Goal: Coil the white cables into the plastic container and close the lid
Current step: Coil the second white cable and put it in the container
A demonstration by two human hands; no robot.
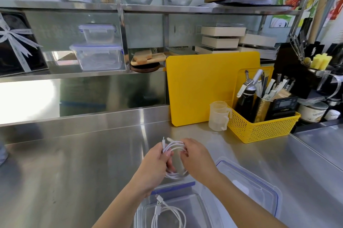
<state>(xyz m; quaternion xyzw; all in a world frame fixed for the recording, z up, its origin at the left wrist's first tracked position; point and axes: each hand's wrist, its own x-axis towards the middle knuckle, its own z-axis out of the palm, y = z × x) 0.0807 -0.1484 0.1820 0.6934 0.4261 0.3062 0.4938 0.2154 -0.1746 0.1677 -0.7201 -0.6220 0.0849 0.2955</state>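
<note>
While one coiled white cable point(168, 214) already lies in the clear plastic container point(202, 203), the left hand point(155, 161) and right hand point(196, 155) both grip a second looped cable point(174, 146) above it — probably keeping the loops from springing apart. Its blue-trimmed lid point(248, 185) rests just beside — off, leaving the opening free.

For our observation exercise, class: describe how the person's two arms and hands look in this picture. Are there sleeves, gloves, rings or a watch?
Both forearms are bare as far as the picture shows; no sleeve edge comes into view. The left hand and the right hand wear no gloves. No ring, watch or bracelet shows on the visible fingers or wrists. No markings are visible.
</note>
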